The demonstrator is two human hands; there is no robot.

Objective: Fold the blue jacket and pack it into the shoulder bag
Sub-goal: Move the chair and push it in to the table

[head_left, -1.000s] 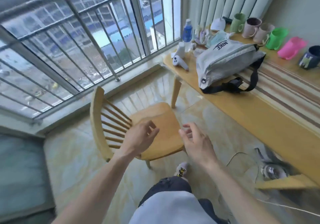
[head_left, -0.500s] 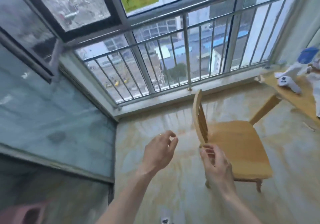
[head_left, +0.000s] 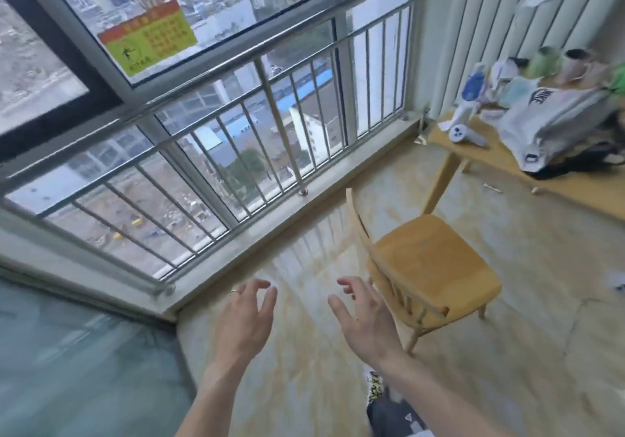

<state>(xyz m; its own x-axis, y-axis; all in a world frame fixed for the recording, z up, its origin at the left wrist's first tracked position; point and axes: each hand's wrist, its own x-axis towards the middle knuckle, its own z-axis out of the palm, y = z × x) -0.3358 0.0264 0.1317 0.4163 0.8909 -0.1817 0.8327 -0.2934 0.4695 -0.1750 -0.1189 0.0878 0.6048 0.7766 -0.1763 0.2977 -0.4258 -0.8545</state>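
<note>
In the head view, the left hand [head_left: 245, 318] and the right hand [head_left: 367, 315] hover over the floor at six o'clock, fingers spread and slightly curled, holding nothing. The grey fabric shoulder bag [head_left: 554, 129] lies on the yellow wooden worktop [head_left: 575, 193] at two o'clock. A wooden spindle-back chair [head_left: 429, 267] stands just right of the right hand. The blue jacket does not show.

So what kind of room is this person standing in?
Probably an enclosed balcony or sunroom in a high-rise flat: a metal safety railing lines big windows over rooftops far below, with a light wooden spindle-back chair and a wooden table holding a grey shoulder bag.
</note>
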